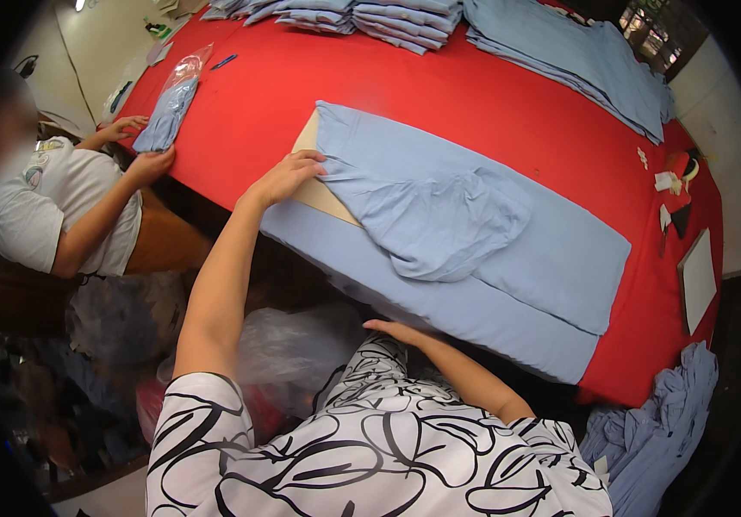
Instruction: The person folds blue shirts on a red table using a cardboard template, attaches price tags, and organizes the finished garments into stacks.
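Note:
A light blue garment point(422, 164), probably a shirt, lies partly folded across the red table in front of me. One rumpled flap, perhaps a sleeve point(448, 228), is bunched on its middle. Under its left end a tan board point(336, 205) shows. My left hand point(289, 178) is closed on the garment's left edge, fingertips on the cloth beside the board. Low at the near table edge, against my patterned clothing, my right hand point(395, 332) has its fingers stretched out and holds nothing visible. More blue cloth point(508, 332) hangs along the near edge.
Stacks of folded blue garments point(409, 21) and flat blue cloth point(560, 60) line the far side. At left a co-worker point(77, 202) handles a bagged blue garment point(168, 116). A blue pen point(225, 61), a tape roll point(691, 170) and a white board point(698, 280) lie on the red table point(250, 112).

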